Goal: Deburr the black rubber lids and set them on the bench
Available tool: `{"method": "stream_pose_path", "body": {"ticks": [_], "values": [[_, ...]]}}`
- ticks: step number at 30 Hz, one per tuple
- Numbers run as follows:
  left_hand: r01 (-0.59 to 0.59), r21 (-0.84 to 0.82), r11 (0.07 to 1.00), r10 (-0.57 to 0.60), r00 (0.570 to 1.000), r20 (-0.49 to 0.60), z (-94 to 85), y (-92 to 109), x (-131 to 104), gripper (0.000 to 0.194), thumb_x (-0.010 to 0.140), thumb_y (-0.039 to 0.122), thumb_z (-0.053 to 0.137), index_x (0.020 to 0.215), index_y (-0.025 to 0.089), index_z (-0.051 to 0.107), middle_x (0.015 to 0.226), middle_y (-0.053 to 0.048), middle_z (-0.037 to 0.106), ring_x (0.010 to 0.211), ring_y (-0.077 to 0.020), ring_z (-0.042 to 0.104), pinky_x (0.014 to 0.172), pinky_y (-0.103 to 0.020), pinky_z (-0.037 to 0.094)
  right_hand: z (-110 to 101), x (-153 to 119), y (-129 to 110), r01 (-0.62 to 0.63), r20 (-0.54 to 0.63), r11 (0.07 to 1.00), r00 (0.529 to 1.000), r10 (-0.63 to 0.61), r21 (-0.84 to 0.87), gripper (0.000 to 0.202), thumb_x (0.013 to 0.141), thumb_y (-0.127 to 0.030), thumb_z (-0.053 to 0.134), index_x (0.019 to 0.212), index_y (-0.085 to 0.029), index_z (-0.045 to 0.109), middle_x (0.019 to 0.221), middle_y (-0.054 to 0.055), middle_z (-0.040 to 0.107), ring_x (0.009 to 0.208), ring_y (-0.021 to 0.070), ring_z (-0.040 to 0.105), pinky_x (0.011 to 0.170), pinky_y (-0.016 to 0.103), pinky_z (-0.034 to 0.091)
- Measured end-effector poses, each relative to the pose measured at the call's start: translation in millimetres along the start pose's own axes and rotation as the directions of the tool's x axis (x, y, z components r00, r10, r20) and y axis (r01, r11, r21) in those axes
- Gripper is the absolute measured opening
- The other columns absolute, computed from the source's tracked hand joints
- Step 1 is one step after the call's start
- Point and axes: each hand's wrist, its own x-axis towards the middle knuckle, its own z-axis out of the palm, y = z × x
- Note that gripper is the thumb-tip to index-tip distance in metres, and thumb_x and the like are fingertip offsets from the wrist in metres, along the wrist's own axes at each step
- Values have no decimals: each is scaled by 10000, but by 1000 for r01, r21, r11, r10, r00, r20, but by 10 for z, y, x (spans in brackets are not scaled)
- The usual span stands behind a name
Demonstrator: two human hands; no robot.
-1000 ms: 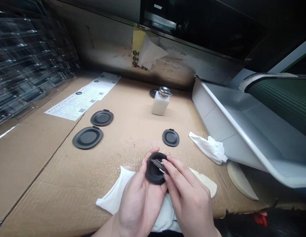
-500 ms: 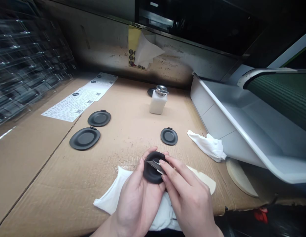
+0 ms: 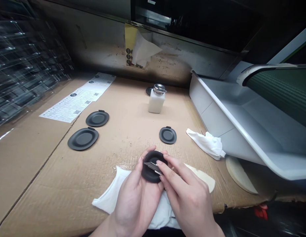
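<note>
A round black dished piece [image 3: 148, 176] like a small lid rests in my left hand [image 3: 139, 197], whose thumb and fingers close around its edge. Between the thumb and fingers of my right hand [image 3: 189, 191] is a flat metal blade [image 3: 152, 166], its pointed end lying over the middle of the black piece. I cannot make out whether the blade touches the surface. Below both hands lies a white cloth [image 3: 110, 194], partly hidden by them. Just beyond the hands, another black lid-like piece [image 3: 168, 135] with a small tab lies on the cardboard [image 3: 128, 131].
Two larger black pieces [image 3: 83, 139] lie at left near printed label sheets [image 3: 74, 102]. A pump bottle [image 3: 156, 100] stands at the back. On the right are a crumpled white cloth [image 3: 208, 144] and a grey bin [image 3: 217, 112]. Stacked clear plastic [image 3: 27, 62] fills the far left.
The view has shifted very slightly. Both hands keep the same grip, and the blade stays over the black piece with almost no visible movement.
</note>
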Motion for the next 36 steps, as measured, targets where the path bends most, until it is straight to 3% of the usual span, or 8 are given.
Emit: {"method": "stream_pose_path", "body": {"ticks": [14, 29, 32, 36], "values": [[-4, 25, 1000, 4, 1000, -4, 17, -1, -7, 288, 906, 281, 371, 1016, 200, 625, 1092, -70, 643, 1143, -207, 514, 1014, -384, 353, -5, 10, 15, 4, 5, 1000, 1000, -4, 15, 319, 842, -110, 479, 1115, -197, 620, 1146, 83, 600, 990, 170, 606, 832, 279, 534], [4, 38, 999, -4, 1000, -8, 17, -3, -1, 297, 909, 287, 352, 1052, 196, 595, 1106, -96, 629, 1104, -203, 542, 924, -341, 423, -39, 12, 15, -36, 27, 998, 999, 34, 61, 289, 847, -136, 492, 1090, -206, 631, 1153, 73, 600, 1022, 165, 594, 842, 257, 527], [21, 53, 998, -22, 1000, 7, 14, 0, -8, 285, 902, 319, 369, 1064, 206, 575, 1090, -109, 631, 1054, -221, 569, 844, -351, 461, -116, 8, 76, -61, 72, 992, 996, 53, 108, 301, 862, -155, 470, 1126, -215, 602, 1167, 61, 591, 1036, 153, 587, 867, 247, 514], [10, 116, 993, -15, 999, 40, 8, 3, -21, 285, 891, 357, 390, 1054, 209, 570, 975, -120, 658, 929, -230, 611, 814, -380, 462, -275, -35, 331, -121, 97, 992, 988, 118, 32, 273, 883, -212, 453, 1120, -247, 584, 1105, 30, 624, 997, 153, 602, 846, 256, 513]]}}
